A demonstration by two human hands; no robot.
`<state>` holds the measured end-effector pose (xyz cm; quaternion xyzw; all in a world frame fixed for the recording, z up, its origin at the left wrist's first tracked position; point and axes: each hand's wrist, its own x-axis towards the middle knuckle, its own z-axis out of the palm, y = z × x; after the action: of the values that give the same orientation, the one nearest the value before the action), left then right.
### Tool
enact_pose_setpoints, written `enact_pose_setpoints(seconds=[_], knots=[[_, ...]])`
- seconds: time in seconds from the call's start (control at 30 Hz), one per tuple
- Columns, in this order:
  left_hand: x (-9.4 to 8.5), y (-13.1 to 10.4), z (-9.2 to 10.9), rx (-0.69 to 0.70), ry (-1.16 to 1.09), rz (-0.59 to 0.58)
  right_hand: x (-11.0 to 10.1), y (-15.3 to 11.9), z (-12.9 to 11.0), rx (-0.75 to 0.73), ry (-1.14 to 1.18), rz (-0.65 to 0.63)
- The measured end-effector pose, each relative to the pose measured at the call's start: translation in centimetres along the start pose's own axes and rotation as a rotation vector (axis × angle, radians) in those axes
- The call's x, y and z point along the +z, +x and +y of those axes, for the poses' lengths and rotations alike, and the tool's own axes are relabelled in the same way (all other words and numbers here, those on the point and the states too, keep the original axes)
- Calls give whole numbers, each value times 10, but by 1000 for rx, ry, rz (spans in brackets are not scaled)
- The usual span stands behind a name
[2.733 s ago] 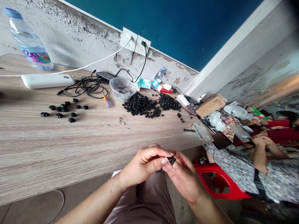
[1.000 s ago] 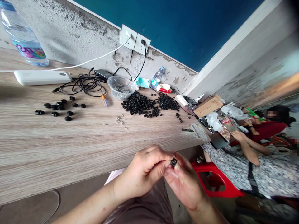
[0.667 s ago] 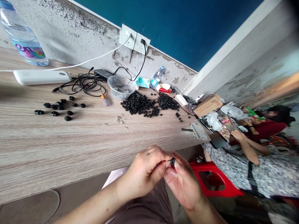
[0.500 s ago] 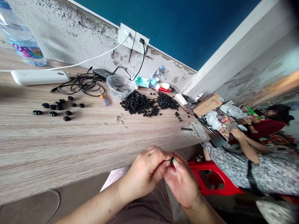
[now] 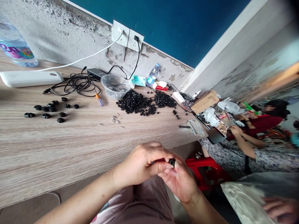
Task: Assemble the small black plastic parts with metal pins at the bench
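Note:
My left hand [image 5: 149,160] and my right hand [image 5: 181,182] meet in front of the table's near edge, above my lap. Between their fingertips is a small black plastic piece [image 5: 172,162], pinched from both sides. Fingers cover much of it, so its full shape is hidden. On the table [image 5: 77,146] beyond lie a large pile of small black round parts [image 5: 134,102] and a second pile [image 5: 164,99]. A looser group of bigger black pieces [image 5: 51,108] lies at the left. Several tiny silvery pins [image 5: 115,120] are scattered before the clear plastic bowl [image 5: 115,88], which holds small metal parts.
Along the wall stand a large water bottle [image 5: 17,46], a white power bank-like box [image 5: 31,79], tangled black cable [image 5: 77,84] and a small bottle [image 5: 153,74]. An orange-capped tube [image 5: 99,100] lies nearby. At right are a red stool [image 5: 205,174], co-workers and someone's hand [image 5: 280,207] by a pale bag [image 5: 245,199].
The view has shifted slightly, moving the table things left. My hands still pinch the black piece, now turned a little and showing more. Another person's hand and a bag have appeared at lower right.

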<state>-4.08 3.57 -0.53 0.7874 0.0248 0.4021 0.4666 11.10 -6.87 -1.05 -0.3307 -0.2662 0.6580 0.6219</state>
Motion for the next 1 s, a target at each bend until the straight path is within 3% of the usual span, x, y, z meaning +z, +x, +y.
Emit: enact_pose_setpoints(seconds=[0.13, 0.47, 0.73, 1.0], knots=[[-3, 4, 4, 71, -9, 17, -1, 0, -2, 34, 31, -79], [-2, 2, 3, 85, -32, 95, 0, 3, 0, 70, 82, -109], [-2, -4, 0, 85, -68, 110, 3, 3, 4, 105, 140, -87], [-7, -4, 4, 104, 29, 39, 9, -2, 1, 102, 65, -32]])
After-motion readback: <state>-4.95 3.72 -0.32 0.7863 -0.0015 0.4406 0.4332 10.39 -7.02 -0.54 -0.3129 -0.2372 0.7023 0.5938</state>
